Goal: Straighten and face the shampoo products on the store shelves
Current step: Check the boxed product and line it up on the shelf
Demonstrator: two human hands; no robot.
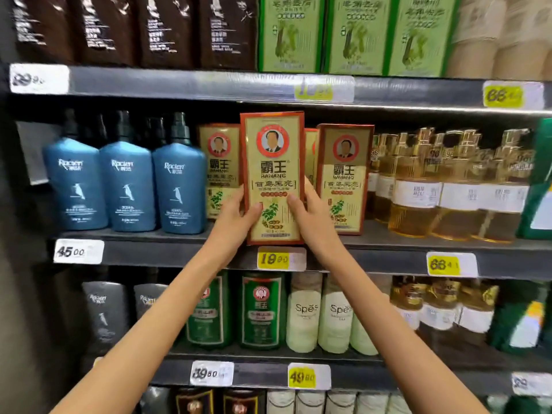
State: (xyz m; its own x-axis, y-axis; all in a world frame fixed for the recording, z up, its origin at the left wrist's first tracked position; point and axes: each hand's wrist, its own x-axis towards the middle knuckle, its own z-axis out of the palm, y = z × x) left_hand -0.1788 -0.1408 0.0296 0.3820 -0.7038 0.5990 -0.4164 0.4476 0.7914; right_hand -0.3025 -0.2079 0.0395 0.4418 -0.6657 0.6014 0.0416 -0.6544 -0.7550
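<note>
Squarely upright, label out: the red-bordered Bawang shampoo box (273, 156) stands at the front lip of the middle shelf (388, 255), forward of the matching boxes (345, 174) behind it. The left hand (236, 218) and right hand (309, 213) grasp its lower sides, thumbs on the front face. Blue Raclen bottles (125, 180) stand to the left, amber pump bottles (418, 189) to the right, with a yellow price tag (273, 259) just below.

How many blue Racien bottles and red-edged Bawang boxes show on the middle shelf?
Blue Racien bottles, front row: 3
Red-edged Bawang boxes: 4, one a sliver, including the held Bawang box in left hand and right hand
Total: 7
</note>
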